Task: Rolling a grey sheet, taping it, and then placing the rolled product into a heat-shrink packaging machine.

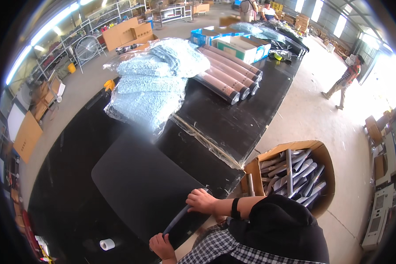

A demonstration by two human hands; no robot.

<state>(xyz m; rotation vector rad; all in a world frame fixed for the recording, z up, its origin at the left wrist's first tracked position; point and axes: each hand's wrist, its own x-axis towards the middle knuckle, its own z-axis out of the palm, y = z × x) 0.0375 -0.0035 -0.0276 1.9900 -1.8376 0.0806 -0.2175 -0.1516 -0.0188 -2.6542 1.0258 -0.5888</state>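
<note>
A dark, flexible sheet [141,176] with rounded far corners lies flat on the black table [75,185]. Its near edge is curled into a narrow roll [180,216]. My left hand [163,247] grips the roll's near-left end, fingers bent over the top. Farther along, my right hand [201,201] has its fingers curled over the other end, with a black band round that wrist. The undersides of both hands are hidden. A small white tape roll [107,244] lies left of my left hand.
Bagged light-blue fluffy textiles [149,88] are piled beyond the sheet, beside several wrapped rolls [226,72]. Blue open boxes [244,46] stand farther back. To the right, a carton [325,176] holds many dark rolled pieces. A person [348,79] walks on the floor at right; others stand at the back.
</note>
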